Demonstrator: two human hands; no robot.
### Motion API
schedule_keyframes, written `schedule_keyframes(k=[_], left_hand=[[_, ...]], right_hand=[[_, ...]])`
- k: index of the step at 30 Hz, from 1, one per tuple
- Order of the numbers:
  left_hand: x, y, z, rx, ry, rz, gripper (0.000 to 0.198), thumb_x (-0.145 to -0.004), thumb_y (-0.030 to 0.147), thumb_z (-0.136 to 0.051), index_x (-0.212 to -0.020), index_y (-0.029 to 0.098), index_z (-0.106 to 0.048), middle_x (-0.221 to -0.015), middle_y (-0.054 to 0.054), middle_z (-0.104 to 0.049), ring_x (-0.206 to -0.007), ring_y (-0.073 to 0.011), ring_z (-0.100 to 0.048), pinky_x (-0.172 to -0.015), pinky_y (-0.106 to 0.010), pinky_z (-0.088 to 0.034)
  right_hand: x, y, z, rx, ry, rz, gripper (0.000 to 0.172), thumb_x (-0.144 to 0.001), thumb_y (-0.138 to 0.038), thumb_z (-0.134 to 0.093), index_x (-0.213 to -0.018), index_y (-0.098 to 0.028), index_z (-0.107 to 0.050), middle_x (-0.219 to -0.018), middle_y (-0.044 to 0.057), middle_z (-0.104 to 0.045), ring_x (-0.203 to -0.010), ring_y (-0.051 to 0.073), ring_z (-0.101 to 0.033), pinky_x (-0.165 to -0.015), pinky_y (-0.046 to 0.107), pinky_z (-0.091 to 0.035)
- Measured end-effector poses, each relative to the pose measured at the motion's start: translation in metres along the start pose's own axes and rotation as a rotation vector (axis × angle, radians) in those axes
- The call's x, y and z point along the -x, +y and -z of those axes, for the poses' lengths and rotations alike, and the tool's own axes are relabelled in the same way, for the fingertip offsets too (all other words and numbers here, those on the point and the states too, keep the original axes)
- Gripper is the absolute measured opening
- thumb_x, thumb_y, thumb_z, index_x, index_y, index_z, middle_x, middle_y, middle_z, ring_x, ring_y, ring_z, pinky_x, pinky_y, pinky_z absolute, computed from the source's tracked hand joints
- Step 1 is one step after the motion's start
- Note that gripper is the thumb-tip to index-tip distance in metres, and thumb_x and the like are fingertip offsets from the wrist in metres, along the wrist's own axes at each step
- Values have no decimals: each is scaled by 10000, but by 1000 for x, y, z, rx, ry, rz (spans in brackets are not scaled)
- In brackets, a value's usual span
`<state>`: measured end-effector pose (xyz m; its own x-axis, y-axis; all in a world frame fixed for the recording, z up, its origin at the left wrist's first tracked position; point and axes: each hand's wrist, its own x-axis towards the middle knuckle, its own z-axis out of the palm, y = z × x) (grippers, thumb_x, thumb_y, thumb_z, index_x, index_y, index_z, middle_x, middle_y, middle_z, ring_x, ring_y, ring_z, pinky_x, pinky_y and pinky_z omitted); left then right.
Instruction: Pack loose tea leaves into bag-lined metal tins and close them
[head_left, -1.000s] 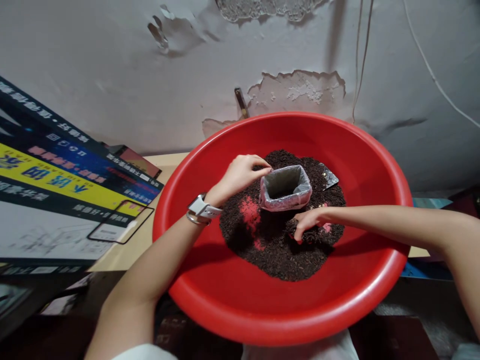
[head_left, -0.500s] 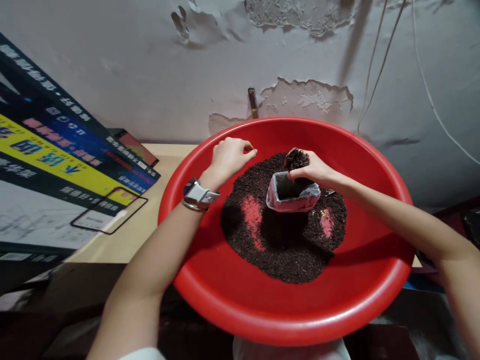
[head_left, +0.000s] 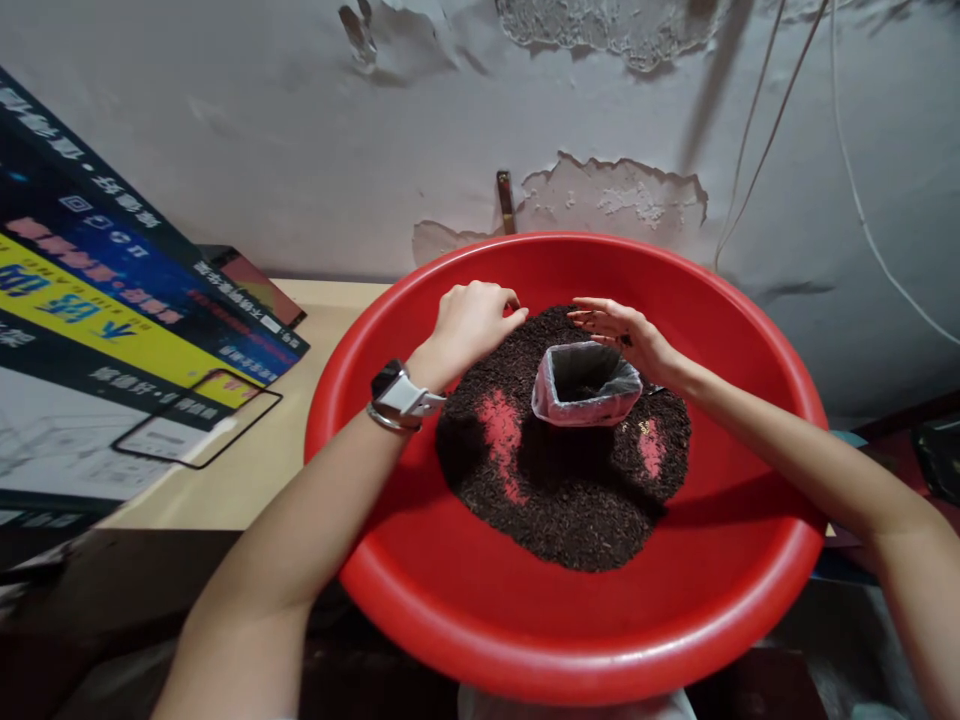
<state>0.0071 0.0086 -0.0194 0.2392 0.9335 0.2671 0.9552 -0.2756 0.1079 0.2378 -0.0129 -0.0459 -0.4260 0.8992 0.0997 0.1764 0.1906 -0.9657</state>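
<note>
A small rectangular container lined with clear plastic (head_left: 589, 408) sits in a wide red plastic tub (head_left: 570, 655), on a bed of dark brown, soil-like granules (head_left: 592, 530). Dark material shows inside the container. My right hand (head_left: 630, 335) is over the container's back right corner, fingers stretched out and apart, with dark crumbs stuck to them. My left hand (head_left: 476, 320) hovers over the tub's back left part, away from the container. Its fingers are loosely bent, with a gap between thumb and forefinger and nothing visible in it. A watch (head_left: 397, 390) is on the left wrist.
Printed boxes (head_left: 135, 290) stand at the left on a pale wooden tabletop (head_left: 330, 300), beside a thin black rectangular frame (head_left: 199, 418). Behind the tub is a peeling wall (head_left: 615, 120). Cords (head_left: 780, 100) hang at the right.
My right hand held a clump of dark granules over the container; now the clump is gone from it and its fingers are spread. My left hand has shifted slightly right.
</note>
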Motion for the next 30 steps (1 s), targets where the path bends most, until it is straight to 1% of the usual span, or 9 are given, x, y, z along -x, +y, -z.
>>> schedule_keyframes(k=[3,6,8,11,14,17,20,25,30], left_hand=[[1,2,1,-1,-15,5,340,-911,442,-527,-1055,239,-759,-1050,-72,-750,-1038,-306,-648,-911,-407,-496],[2,0,0,-7,-32,-2,352,-915,448,-513,-1063,237,-753,-1077,-71,-743,-1048,-304,-649,-924,-406,-497],[-1,-5,-5,-8,-34,10,365,-910,450,-510,-1081,229,-745,-1131,-81,-727,-1070,-317,-646,-923,-418,-503],[-14,-22,-18,29,-33,49,393,-876,476,-542,-1137,240,-718,-1203,-87,-704,-1120,-329,-634,-950,-428,-499],[-36,-49,-34,86,-189,132,483,-863,501,-537,-1216,202,-675,-1250,-124,-684,-1132,-332,-639,-939,-408,-507],[-61,-79,-53,60,-436,210,562,-863,521,-516,-1262,146,-643,-1287,-170,-656,-1107,-322,-659,-877,-358,-528],[-84,-95,-75,-12,-522,144,647,-830,530,-570,-1344,138,-580,-1386,-168,-586,-1256,-313,-569,-987,-332,-470],[-111,-70,-129,43,-344,-83,703,-902,547,-484,-1510,214,-367,-1604,-126,-293,-1457,-301,-289,-1159,-450,-301],[-125,-20,-191,87,-402,-263,618,-952,480,-421,-1531,291,-315,-1656,-55,-147,-1511,-329,-90,-1153,-614,-238]], right_hand=[[1,-4,-1,51,-14,-85,768,-904,-717,-172,-1442,-247,-454,-1463,66,-509,-1358,267,-427,-1114,471,-300],[2,-3,-1,74,4,-113,764,-943,-628,-68,-1420,-220,-504,-1416,70,-555,-1340,260,-455,-1105,459,-316],[1,-1,1,49,18,-86,689,-956,-537,-126,-1348,-196,-576,-1372,80,-593,-1323,256,-479,-1106,459,-325],[-6,1,14,76,75,-44,540,-851,-410,-449,-1319,-178,-584,-1334,100,-616,-1281,262,-518,-1097,466,-351],[-23,2,40,197,160,-107,657,-733,-318,-618,-1370,-186,-523,-1331,118,-606,-1239,279,-544,-1056,487,-402],[-47,12,71,434,204,-216,557,-803,-329,-584,-1331,-156,-562,-1328,144,-599,-1251,303,-535,-1047,482,-414],[-72,41,91,748,106,-274,512,-877,-326,-536,-1355,-143,-561,-1392,138,-557,-1303,302,-502,-1114,424,-359],[-108,108,83,1095,-171,-261,617,-918,-425,-556,-1497,-267,-413,-1599,108,-285,-1473,331,-237,-1172,546,-227],[-131,150,55,1109,-284,-200,647,-911,-490,-578,-1503,-311,-388,-1650,90,-118,-1503,360,-51,-1150,642,-152]])
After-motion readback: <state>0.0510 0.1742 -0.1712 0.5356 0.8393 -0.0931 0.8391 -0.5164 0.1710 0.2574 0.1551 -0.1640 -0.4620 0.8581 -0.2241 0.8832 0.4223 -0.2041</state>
